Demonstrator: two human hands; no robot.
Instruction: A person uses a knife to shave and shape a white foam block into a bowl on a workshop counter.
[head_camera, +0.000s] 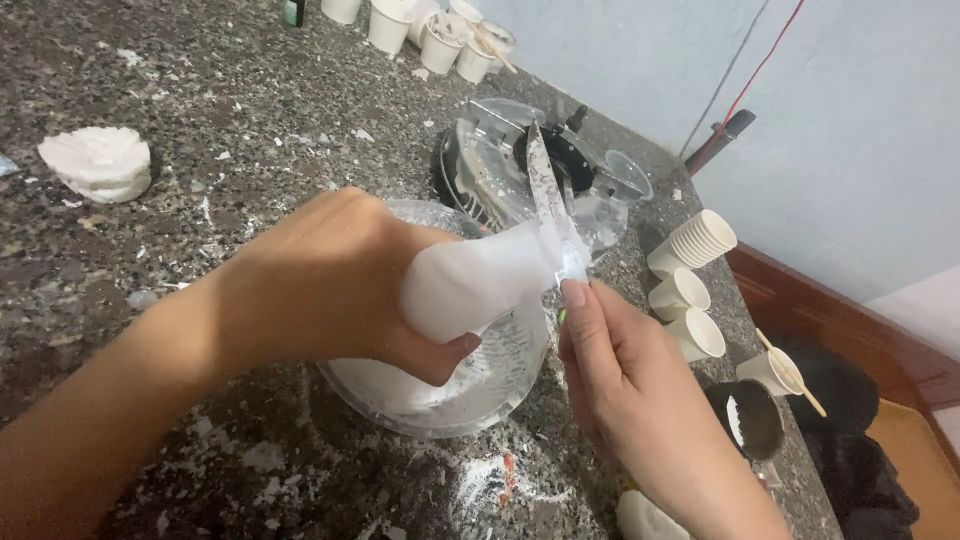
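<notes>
My left hand (330, 285) grips a white plaster-like piece (475, 282) and holds it over a clear plastic bowl (470, 400) with white residue inside. My right hand (630, 400) holds a knife (545, 190) with a powder-stained blade that points up and away. The blade lies against the narrow end of the white piece. Both hands are above the speckled stone countertop (200, 90).
A white moulded plaster piece (98, 162) lies at the far left. Small paper cups (692, 245) stack and stand at the right, more cups (440, 40) at the back. A black-and-metal scale-like device (500, 160) sits behind the bowl. A dark cup (752, 420) stands near the right edge.
</notes>
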